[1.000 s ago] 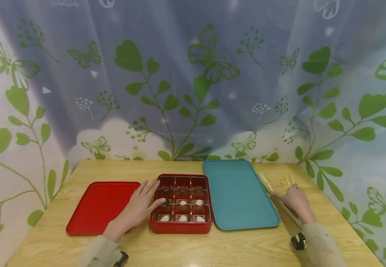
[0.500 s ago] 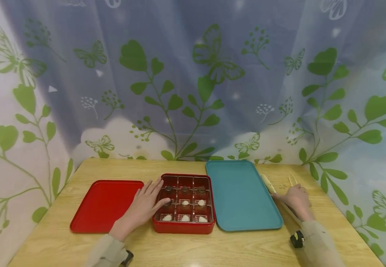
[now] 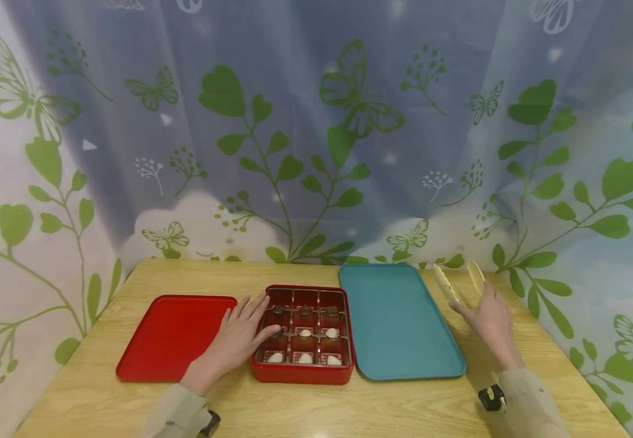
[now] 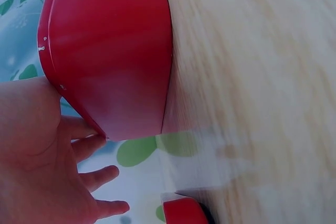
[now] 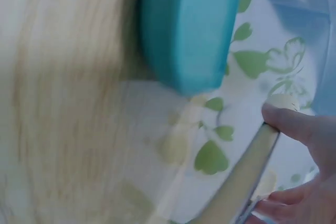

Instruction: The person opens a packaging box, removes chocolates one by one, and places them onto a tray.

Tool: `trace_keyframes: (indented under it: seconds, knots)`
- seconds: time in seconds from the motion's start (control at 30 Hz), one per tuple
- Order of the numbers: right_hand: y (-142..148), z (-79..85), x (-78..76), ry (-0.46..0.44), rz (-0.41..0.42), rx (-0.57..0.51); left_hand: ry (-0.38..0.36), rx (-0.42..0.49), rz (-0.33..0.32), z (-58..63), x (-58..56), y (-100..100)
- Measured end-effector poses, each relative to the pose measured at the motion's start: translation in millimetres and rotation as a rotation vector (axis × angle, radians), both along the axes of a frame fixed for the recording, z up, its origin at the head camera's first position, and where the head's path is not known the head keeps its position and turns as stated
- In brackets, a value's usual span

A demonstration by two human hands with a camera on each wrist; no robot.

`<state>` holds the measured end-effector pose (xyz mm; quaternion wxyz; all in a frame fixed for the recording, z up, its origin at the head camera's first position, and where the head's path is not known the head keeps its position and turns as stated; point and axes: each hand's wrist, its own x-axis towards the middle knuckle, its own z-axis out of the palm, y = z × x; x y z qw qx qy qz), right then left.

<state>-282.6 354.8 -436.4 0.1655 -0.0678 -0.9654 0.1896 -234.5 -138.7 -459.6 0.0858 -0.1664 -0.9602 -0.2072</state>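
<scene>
My left hand (image 3: 227, 351) rests on the left rim of a red box (image 3: 301, 373), fingers fairly straight, thumb reaching over a compartment. A clear divider splits the box into small compartments: dark pieces (image 3: 304, 311) lie in the far row and at middle left, white pieces (image 3: 305, 359) in the rest. In the left wrist view the fingertips are at the edge of the box wall (image 4: 110, 56). On the right, my right hand (image 3: 490, 319) grips a pair of tongs (image 3: 443, 283), their two cream tips spread apart and pointing away. Metal-edged tong arms (image 5: 241, 179) show in the right wrist view.
A flat red tray or lid (image 3: 165, 347) lies left of the box, partly under the left forearm. Just right of the box is a blue-green tray (image 3: 404, 328). The wooden table (image 3: 393, 404) ends at a leaf-and-butterfly curtain (image 3: 305, 152) behind.
The right hand has raised the tongs from the table beside the blue-green tray, tips now higher. The left hand stays on the box; the head view has shifted slightly.
</scene>
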Motion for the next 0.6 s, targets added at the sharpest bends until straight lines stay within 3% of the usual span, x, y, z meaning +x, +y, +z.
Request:
trace_keyframes:
  seconds: [0.3, 0.6]
  knots:
    - [-39, 21.2, 7.1, 0.29, 0.11, -0.013, 0.001, -0.009, 0.007, -1.0, 0.6, -1]
    - [-71, 23.1, 5.4, 0.395, 0.215, 0.002, -0.005, -0.016, 0.008, 1.8, 3.2, 1]
